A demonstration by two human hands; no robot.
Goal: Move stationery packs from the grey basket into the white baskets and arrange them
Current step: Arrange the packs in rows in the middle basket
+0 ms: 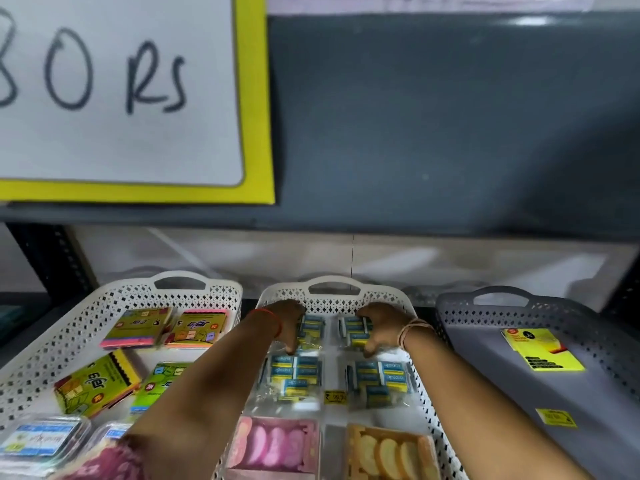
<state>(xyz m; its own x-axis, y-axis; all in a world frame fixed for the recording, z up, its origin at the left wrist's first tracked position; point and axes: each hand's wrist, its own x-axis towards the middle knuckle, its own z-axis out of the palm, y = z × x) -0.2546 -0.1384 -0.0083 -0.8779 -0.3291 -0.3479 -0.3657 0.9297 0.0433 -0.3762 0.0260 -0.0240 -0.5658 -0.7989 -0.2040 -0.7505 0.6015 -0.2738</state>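
Three baskets stand side by side on a shelf. In the middle white basket (334, 284) lie clear packs of blue-and-yellow erasers. My left hand (289, 323) rests on the far left eraser pack (313, 329), fingers curled on it. My right hand (379, 329) grips the far right eraser pack (353, 329) the same way. Two more eraser packs (294, 372) (379, 375) lie nearer me. A pink pack (275, 445) and an orange pack (391, 452) fill the basket's near end. The grey basket (500, 294) on the right holds a yellow sticky-note pack (542, 349).
The left white basket (180, 282) holds green and yellow note packs (97, 382) and clear boxes (41, 441). A yellow price label (556, 417) lies in the grey basket. A dark shelf board runs overhead, with a yellow-framed "80 Rs" sign (117, 91) hanging at left.
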